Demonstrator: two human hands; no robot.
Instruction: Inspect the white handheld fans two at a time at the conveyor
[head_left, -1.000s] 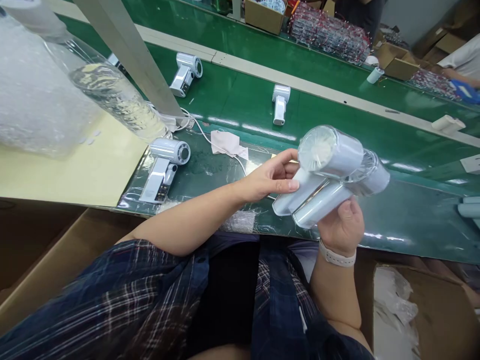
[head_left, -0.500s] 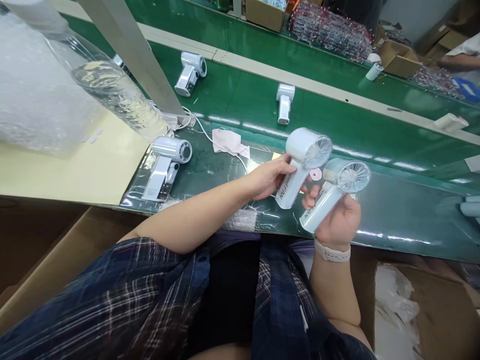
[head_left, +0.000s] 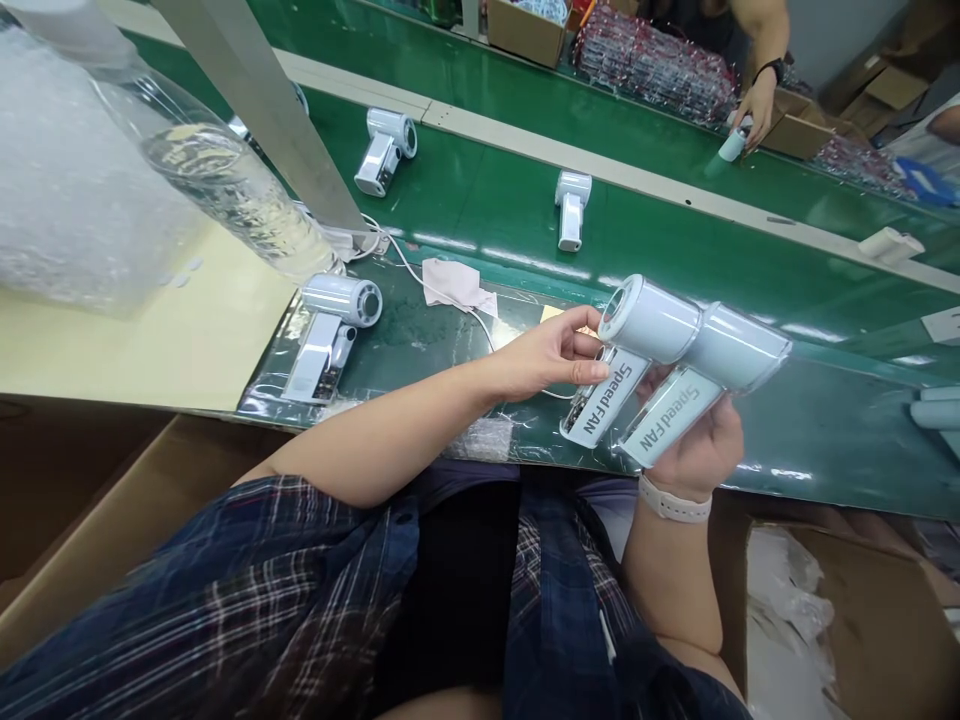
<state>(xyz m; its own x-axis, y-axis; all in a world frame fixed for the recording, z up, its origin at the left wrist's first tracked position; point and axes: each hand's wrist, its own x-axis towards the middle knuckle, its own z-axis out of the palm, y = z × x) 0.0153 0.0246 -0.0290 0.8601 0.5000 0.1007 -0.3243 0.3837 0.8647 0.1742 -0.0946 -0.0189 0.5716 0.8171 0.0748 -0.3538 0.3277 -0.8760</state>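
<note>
Two pale blue handheld fans with "Speed FAN" on their handles are held side by side above the bench edge, heads touching. My left hand (head_left: 566, 352) is closed at the left fan (head_left: 651, 318), thumb on its handle edge and fingers by the round head. Behind the handle of the right fan (head_left: 739, 345), my right hand (head_left: 701, 450) is closed around it, its fingers partly hidden. Dark parts show in a slot along the left fan's handle. Another fan (head_left: 330, 300) lies on the bench to the left, its handle interior exposed.
Two fans (head_left: 386, 150) (head_left: 573, 210) lie on the green surface beyond. A co-worker's hand (head_left: 757, 108) grips a pale blue piece (head_left: 732, 145). A metal post (head_left: 262, 110), a water bottle (head_left: 217, 170), a white cable (head_left: 420, 275) and pinkish paper (head_left: 454, 285) stand or lie left.
Both fans have been turned in my hands: their film-covered ends faced right, and now the left fan's ring end faces left. A co-worker's hand has come in at the upper right.
</note>
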